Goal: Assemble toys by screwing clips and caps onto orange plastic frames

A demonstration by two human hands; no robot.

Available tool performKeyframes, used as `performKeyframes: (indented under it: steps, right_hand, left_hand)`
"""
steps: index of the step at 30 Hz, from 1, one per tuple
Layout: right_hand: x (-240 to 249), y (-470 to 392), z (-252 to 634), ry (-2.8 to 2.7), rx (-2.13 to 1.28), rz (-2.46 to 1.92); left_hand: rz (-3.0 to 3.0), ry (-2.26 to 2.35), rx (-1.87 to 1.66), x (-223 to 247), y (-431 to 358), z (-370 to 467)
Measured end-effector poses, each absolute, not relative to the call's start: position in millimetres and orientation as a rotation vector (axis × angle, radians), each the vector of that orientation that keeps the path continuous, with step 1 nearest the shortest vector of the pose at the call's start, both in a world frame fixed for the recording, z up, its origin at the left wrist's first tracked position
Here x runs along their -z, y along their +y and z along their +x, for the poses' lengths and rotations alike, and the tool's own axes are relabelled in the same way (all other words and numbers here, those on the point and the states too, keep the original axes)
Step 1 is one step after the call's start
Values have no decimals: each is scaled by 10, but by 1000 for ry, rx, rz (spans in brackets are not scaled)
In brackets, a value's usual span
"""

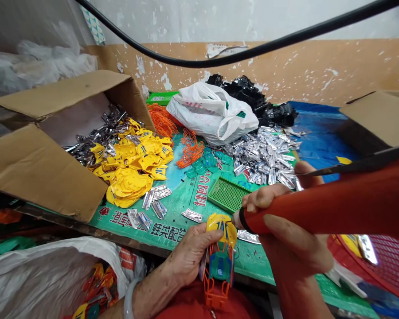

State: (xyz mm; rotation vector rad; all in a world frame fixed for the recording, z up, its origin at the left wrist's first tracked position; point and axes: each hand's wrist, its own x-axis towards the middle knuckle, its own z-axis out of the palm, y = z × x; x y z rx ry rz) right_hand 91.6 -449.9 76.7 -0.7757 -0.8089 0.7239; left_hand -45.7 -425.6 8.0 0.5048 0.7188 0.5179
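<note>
My left hand (188, 252) is closed around a toy vehicle body (220, 266) made of a yellow top piece, an orange frame and a green middle part. Its thumb presses on the yellow piece. In my right hand (294, 248) is a red electric screwdriver (306, 210), gripped near its front end. The screwdriver's tip meets the right edge of the yellow piece; the exact contact spot is too small to make out. Just beyond the hands sits a green perforated tray (226, 195). Silver plates (192, 215) lie near it on the green table cover (182, 199).
At left, a cardboard box (66, 177) spills yellow pieces (129, 181) and silver parts. Behind are a white plastic bag (213, 113), black parts (249, 95) and a silver heap (269, 155). A red basket (392, 261) stands right; a black cable (186, 62) hangs across the top.
</note>
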Motion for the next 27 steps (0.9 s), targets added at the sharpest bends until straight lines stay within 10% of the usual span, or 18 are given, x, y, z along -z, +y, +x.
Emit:
performKeyframes:
  steps: [27]
  right_hand:
    - [-712,-4538,885,-833,-661,-919]
  left_hand:
    - [460,769,-509,-113,-4313,-397]
